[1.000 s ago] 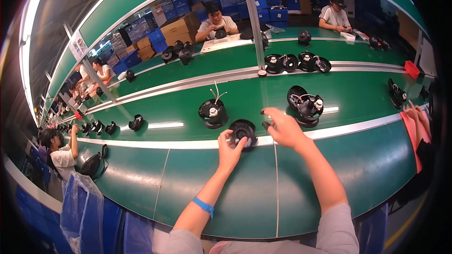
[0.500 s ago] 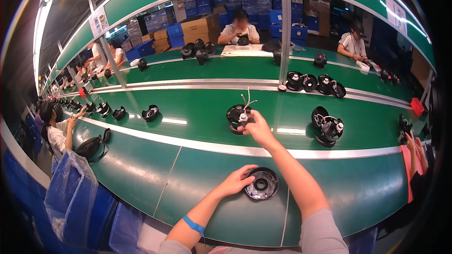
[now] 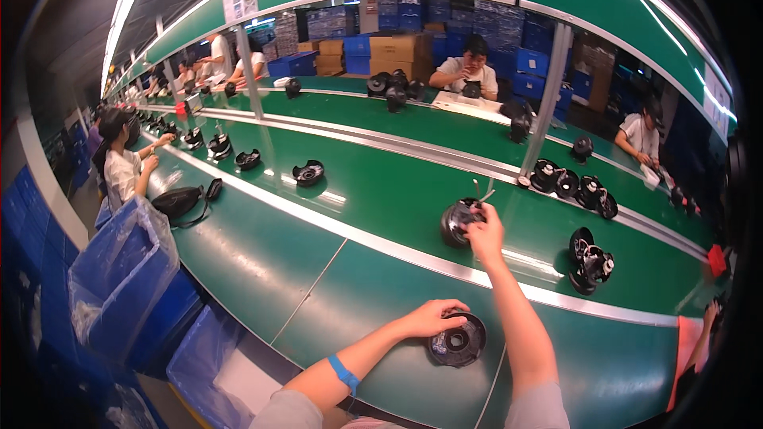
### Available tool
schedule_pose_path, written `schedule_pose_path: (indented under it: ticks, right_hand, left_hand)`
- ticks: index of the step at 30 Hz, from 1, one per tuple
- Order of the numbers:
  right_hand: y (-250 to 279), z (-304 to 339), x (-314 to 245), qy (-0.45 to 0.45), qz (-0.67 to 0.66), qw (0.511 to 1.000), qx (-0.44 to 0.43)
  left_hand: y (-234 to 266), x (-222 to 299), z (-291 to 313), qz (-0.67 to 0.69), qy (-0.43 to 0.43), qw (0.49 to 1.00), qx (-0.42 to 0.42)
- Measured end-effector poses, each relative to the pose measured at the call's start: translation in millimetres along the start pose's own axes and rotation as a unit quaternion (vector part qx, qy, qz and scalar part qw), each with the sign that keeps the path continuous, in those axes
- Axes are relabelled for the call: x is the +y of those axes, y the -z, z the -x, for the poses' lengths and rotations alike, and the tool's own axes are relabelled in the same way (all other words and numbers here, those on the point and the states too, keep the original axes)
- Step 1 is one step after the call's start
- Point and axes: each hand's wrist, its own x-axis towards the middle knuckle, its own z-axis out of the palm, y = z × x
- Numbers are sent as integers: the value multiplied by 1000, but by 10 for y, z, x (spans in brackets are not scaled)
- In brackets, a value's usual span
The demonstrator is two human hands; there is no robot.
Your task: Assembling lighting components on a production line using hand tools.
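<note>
My left hand (image 3: 435, 319) grips the rim of a round black plastic housing (image 3: 470, 349), with its thumb over the edge. The housing rests on the green worktop, its ringed centre facing up. Farther out, over the belt, my right hand (image 3: 486, 232) closes on a round black assembly (image 3: 456, 222) with thin pale wires standing up from it. My fingers cover part of that assembly, and I cannot tell whether it is off the belt. Right of it on the belt sits another black assembly (image 3: 590, 262) with a white part and wires.
Black shells (image 3: 308, 173) stand along the green belt (image 3: 381, 191) to the left. Several assemblies (image 3: 568, 184) sit by the metal divider beyond. A black pouch (image 3: 179, 202) lies at left, near a plastic-lined blue bin (image 3: 119, 262). Co-workers sit left, right and across.
The view has swung left, so the scene sits farther right. My right hand has gone from the white centre part to the assembly's right side. My left hand stays on the housing.
</note>
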Motion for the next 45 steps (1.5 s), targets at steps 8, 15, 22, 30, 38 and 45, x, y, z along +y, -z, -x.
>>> schedule_pose_path:
  ticks: [8,15,22,30,38,45]
  right_hand:
    - [900,705,-750,40,228,971,-64]
    - [1117,1057,-1222,103,397,882,-231]
    - [1058,1247,-1386,69,444,854,-262]
    - [559,1392,-1076,64,410,891,-182]
    - [558,1450,-947,56,402,906,-122]
    - [566,1405,-1132,78,366,890,-259]
  left_hand:
    - [113,210,18,180,70,981,5]
    - [388,121,14,271,-1,876,400]
    - [325,293,28,425,-33,815,392]
    - [245,360,68,501,-26,826,257]
    - [190,447,69,474,-32,859,191]
    - [152,528,112,506,-37,846,163]
